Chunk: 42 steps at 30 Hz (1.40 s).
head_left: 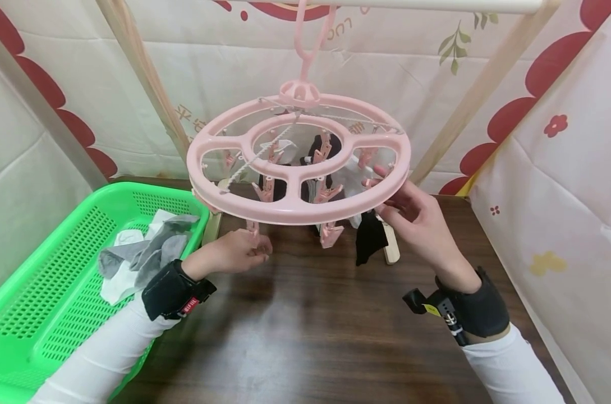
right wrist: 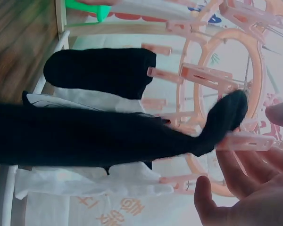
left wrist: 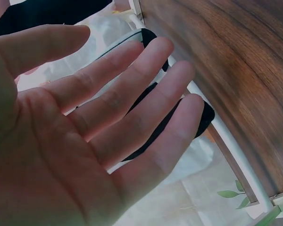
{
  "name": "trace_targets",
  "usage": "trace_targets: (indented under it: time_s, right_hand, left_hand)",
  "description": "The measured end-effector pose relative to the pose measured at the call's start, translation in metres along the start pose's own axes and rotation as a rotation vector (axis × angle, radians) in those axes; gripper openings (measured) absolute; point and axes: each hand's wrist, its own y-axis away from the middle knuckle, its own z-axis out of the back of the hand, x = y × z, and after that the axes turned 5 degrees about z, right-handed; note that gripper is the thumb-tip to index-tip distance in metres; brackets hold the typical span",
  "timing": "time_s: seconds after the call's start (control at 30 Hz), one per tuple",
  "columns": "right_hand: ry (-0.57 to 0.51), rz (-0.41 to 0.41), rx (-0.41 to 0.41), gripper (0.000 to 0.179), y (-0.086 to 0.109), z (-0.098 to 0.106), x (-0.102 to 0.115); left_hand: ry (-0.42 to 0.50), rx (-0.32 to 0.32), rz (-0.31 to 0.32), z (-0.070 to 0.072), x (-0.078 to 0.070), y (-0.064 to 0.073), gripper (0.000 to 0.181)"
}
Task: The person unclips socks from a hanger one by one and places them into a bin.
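A pink round clip hanger (head_left: 297, 210) hangs from a bar with pink clothespins around it. My right hand (head_left: 418, 219) is at its right rim, thumb and fingers apart. In the right wrist view, its fingers (right wrist: 238, 172) lie against a pink clothespin (right wrist: 250, 141) that holds the top of a black sock (right wrist: 108, 136); the same black sock (head_left: 370, 238) dangles below the rim in the head view. My left hand (head_left: 234, 252) is under the rim's left front, beside a hanging clothespin (head_left: 253, 227). Its fingers are spread and hold nothing in the left wrist view.
A green basket (head_left: 83, 224) with grey and white socks (head_left: 148, 252) stands at the left on the brown table (head_left: 285, 336). Another black sock (right wrist: 101, 70) and a white sock (right wrist: 94, 181) hang from the hanger. Wooden posts (head_left: 138, 62) support the white bar (head_left: 436, 4).
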Motion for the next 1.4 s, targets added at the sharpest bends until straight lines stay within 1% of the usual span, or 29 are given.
trace_targets:
  time_s: [0.03,0.13,0.27,0.37,0.47,0.67,0.8,1.0,1.13,1.2,1.33,1.4]
  right_hand:
    - [0.017,0.01,0.004,0.053,0.001,-0.001,0.001]
    - [0.011,0.037,0.022,0.051,0.004,-0.004,0.004]
    - [-0.058,0.059,0.045,0.045,0.006,-0.008,0.007]
    - [-0.089,0.062,0.036,0.042,0.007,-0.011,0.008]
    - [-0.097,0.084,0.023,0.043,0.009,-0.014,0.008]
    - [-0.076,0.154,0.036,0.046,0.008,-0.019,0.009]
    - [-0.048,0.17,0.047,0.043,0.007,-0.021,0.011]
    - [-0.058,0.189,0.072,0.042,0.006,-0.029,0.011]
    - [-0.049,0.171,0.088,0.046,0.004,-0.036,0.013]
    - [-0.039,0.156,0.095,0.047,0.002,-0.04,0.014]
    - [-0.04,0.124,0.096,0.045,0.001,-0.048,0.017]
    - [-0.055,0.107,0.093,0.045,0.0,-0.052,0.018]
  left_hand:
    - [0.001,0.003,0.002,0.0,0.0,0.0,0.009]
    - [0.02,0.01,0.003,-0.001,0.0,0.001,0.009]
    - [0.046,0.018,-0.003,-0.002,0.003,-0.001,0.01]
    - [0.06,0.049,0.013,-0.002,0.005,-0.003,0.011]
    - [0.072,0.081,0.039,-0.003,0.005,-0.004,0.013]
    - [0.066,0.095,0.064,-0.005,0.006,-0.004,0.013]
    - [0.066,0.088,0.06,-0.005,0.005,-0.004,0.013]
    - [0.088,0.081,0.039,-0.006,0.002,-0.004,0.012]
    - [0.098,0.071,0.027,-0.007,0.001,-0.003,0.011]
    - [0.092,0.051,0.01,-0.007,0.0,-0.003,0.012]
    - [0.057,0.004,-0.035,-0.006,-0.003,-0.001,0.024]
    - [0.063,-0.006,-0.039,-0.006,-0.006,0.0,0.031]
